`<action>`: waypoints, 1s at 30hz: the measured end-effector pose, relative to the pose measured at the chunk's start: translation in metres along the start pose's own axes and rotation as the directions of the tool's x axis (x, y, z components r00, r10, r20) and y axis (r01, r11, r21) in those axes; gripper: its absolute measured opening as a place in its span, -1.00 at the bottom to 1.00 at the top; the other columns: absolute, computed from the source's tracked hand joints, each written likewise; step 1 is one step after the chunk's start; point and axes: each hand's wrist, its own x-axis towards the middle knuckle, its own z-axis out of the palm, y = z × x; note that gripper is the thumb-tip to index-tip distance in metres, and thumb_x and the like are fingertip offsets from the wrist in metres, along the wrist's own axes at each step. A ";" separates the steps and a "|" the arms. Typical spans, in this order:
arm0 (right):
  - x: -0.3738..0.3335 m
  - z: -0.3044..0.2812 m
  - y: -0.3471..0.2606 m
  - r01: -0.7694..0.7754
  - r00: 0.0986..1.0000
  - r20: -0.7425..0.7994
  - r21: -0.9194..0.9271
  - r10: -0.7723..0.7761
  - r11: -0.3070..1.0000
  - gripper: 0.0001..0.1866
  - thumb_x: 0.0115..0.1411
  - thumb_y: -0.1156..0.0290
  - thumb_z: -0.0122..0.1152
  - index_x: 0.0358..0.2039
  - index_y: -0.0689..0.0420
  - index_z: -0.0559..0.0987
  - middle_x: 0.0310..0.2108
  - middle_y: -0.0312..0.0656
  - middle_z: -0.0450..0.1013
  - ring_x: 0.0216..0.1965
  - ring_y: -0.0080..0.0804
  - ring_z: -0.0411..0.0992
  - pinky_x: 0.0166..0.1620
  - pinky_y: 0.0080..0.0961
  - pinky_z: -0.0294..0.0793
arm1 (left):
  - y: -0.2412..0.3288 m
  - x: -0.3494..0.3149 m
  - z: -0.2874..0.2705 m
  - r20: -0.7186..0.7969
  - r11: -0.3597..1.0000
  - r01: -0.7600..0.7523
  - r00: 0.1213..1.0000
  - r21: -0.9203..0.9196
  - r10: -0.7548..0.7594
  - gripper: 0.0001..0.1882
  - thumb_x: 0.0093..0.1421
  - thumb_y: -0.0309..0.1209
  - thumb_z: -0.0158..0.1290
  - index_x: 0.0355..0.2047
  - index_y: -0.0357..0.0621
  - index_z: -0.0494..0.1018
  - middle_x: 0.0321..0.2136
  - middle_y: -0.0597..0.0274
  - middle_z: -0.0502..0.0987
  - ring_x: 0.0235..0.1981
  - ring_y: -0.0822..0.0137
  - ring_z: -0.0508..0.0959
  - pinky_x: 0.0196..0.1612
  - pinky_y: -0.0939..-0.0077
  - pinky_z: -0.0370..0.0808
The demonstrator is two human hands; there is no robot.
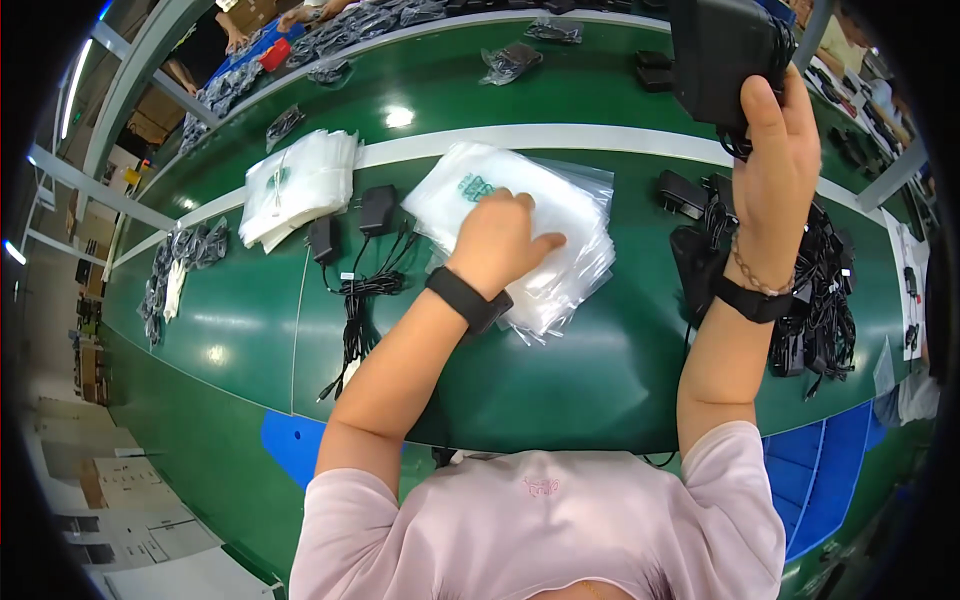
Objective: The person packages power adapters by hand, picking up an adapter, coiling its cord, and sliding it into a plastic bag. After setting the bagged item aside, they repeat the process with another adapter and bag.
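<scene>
High at the right, my right hand [778, 150] is closed round a black power adapter [725, 65], with loops of its black cable bunched under the fingers. My left hand [505, 235] rests on a loose stack of clear plastic bags [570, 235] with green print. Its thumb is spread away from the bent fingers, and no bag shows gripped in it. Left of the stack lie two black adapters [378, 210] with coiled cables [368, 285]. Near my right forearm is a heap of black adapters and cables [825, 290].
A second bundle of plastic bags [300, 185] lies at the left. Bagged adapters [510, 62] sit on the green belt [430, 95] beyond the white rail [560, 137]. Metal posts [140, 90] rise left and right. A blue bin [815, 470] is below the table's right edge. Other people's hands work at the far side.
</scene>
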 end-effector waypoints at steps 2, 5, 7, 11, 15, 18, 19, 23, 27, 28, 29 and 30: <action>0.001 -0.006 0.000 0.008 1.000 0.021 0.002 -0.008 1.000 -0.52 0.17 0.32 0.10 0.01 0.35 0.30 -0.18 -0.26 0.39 -0.16 -0.62 0.32 -0.06 -0.73 0.25 | 0.004 0.004 0.007 0.132 0.994 0.041 0.990 0.098 -0.054 -0.61 -0.06 -0.20 0.13 -0.40 -0.34 0.47 -0.32 -0.13 0.47 -0.31 -0.01 0.48 -0.23 0.21 0.43; 0.003 -0.006 0.001 0.019 0.999 0.027 -0.001 -0.019 1.000 -0.52 0.18 0.31 0.09 0.02 0.36 0.30 -0.17 -0.27 0.39 -0.16 -0.63 0.32 -0.06 -0.72 0.26 | -0.010 0.019 0.019 0.207 0.993 0.017 0.977 0.119 -0.042 -0.65 -0.05 -0.26 0.09 -0.36 -0.32 0.46 -0.41 -0.08 0.49 -0.40 0.03 0.48 -0.28 0.28 0.44; 0.003 -0.003 0.002 0.035 0.999 0.024 -0.005 -0.034 0.999 -0.53 0.18 0.32 0.09 0.01 0.35 0.30 -0.17 -0.27 0.39 -0.16 -0.63 0.32 -0.07 -0.73 0.26 | -0.016 0.028 0.019 0.248 0.991 -0.001 0.968 0.131 -0.032 -0.67 -0.04 -0.29 0.08 -0.33 -0.31 0.46 -0.45 -0.06 0.50 -0.45 0.05 0.49 -0.30 0.32 0.45; 0.002 0.005 0.003 0.039 0.999 0.040 -0.066 -0.036 0.997 -0.54 0.17 0.33 0.10 0.01 0.32 0.31 -0.17 -0.27 0.39 -0.17 -0.64 0.32 -0.09 -0.74 0.27 | -0.029 0.032 -0.001 0.343 0.989 0.111 0.937 -0.101 -0.070 -0.77 -0.01 -0.39 -0.02 -0.39 -0.30 0.46 -0.51 0.09 0.52 -0.51 0.18 0.49 -0.40 0.41 0.44; -0.001 0.018 0.011 -0.097 0.986 0.133 -0.050 0.103 0.994 -0.56 0.14 0.33 0.13 -0.03 0.28 0.34 -0.22 -0.27 0.40 -0.25 -0.61 0.34 -0.17 -0.71 0.32 | -0.040 0.024 -0.011 0.362 0.631 0.386 0.916 -0.673 -0.175 -0.82 0.01 -0.43 -0.08 -0.43 -0.26 0.45 -0.52 0.22 0.51 -0.51 0.37 0.47 -0.48 0.53 0.39; -0.009 0.032 0.035 -0.532 0.814 0.344 0.116 0.468 0.839 -0.61 0.11 0.26 0.14 -0.11 0.23 0.39 -0.30 -0.27 0.41 -0.34 -0.56 0.38 -0.24 -0.59 0.40 | -0.039 0.018 -0.021 0.440 0.355 0.553 0.826 -0.754 -0.352 -0.83 0.02 -0.45 -0.09 -0.43 -0.24 0.46 -0.53 0.31 0.49 -0.49 0.49 0.44 -0.51 0.60 0.35; -0.016 0.036 0.046 -0.740 0.630 0.423 0.072 0.652 0.668 -0.60 0.14 0.22 0.10 -0.10 0.23 0.39 -0.25 -0.27 0.40 -0.26 -0.57 0.35 -0.17 -0.56 0.40 | -0.040 0.016 -0.021 0.434 0.352 0.548 0.829 -0.759 -0.353 -0.83 0.02 -0.45 -0.09 -0.43 -0.24 0.46 -0.53 0.31 0.49 -0.49 0.49 0.44 -0.51 0.60 0.35; -0.068 0.054 0.102 -0.882 0.471 0.333 0.152 0.817 0.446 -0.65 0.15 0.19 0.09 -0.16 0.17 0.39 -0.29 -0.26 0.39 -0.29 -0.52 0.37 -0.22 -0.44 0.46 | -0.043 0.011 -0.013 0.387 0.340 0.466 0.880 -0.817 -0.276 -0.83 0.03 -0.41 -0.07 -0.43 -0.22 0.46 -0.56 0.27 0.47 -0.50 0.51 0.43 -0.52 0.60 0.35; -0.093 0.053 0.104 -0.839 0.527 0.263 0.315 0.808 0.444 -0.67 0.17 0.22 0.05 -0.14 0.15 0.37 -0.28 -0.26 0.39 -0.28 -0.51 0.37 -0.24 -0.42 0.49 | -0.037 0.005 -0.011 0.435 0.581 0.453 0.882 -0.676 -0.182 -0.80 0.01 -0.34 -0.02 -0.49 -0.24 0.48 -0.62 0.33 0.46 -0.57 0.51 0.41 -0.56 0.61 0.33; -0.095 0.053 0.102 -0.816 0.551 0.253 0.362 0.795 0.450 -0.67 0.18 0.23 0.04 -0.13 0.15 0.37 -0.28 -0.26 0.39 -0.28 -0.50 0.37 -0.24 -0.43 0.49 | -0.038 0.003 -0.009 0.367 0.696 0.373 0.915 -0.614 -0.167 -0.78 0.00 -0.32 0.00 -0.53 -0.24 0.48 -0.64 0.30 0.47 -0.60 0.47 0.42 -0.56 0.57 0.34; -0.096 0.052 0.101 -0.820 0.547 0.257 0.354 0.796 0.450 -0.67 0.18 0.23 0.04 -0.13 0.15 0.37 -0.28 -0.26 0.39 -0.28 -0.50 0.37 -0.24 -0.43 0.49 | -0.040 0.000 -0.007 0.300 0.795 0.290 0.943 -0.533 -0.142 -0.76 -0.01 -0.29 0.02 -0.56 -0.25 0.48 -0.66 0.27 0.47 -0.63 0.44 0.42 -0.57 0.54 0.34; -0.095 0.050 0.099 -0.800 0.584 0.229 0.324 0.779 0.504 -0.67 0.19 0.25 0.03 -0.11 0.16 0.36 -0.27 -0.26 0.39 -0.27 -0.50 0.37 -0.24 -0.43 0.49 | -0.041 -0.002 -0.006 0.236 0.877 0.206 0.966 -0.434 -0.110 -0.74 -0.02 -0.26 0.03 -0.59 -0.25 0.48 -0.68 0.24 0.47 -0.66 0.41 0.43 -0.57 0.50 0.35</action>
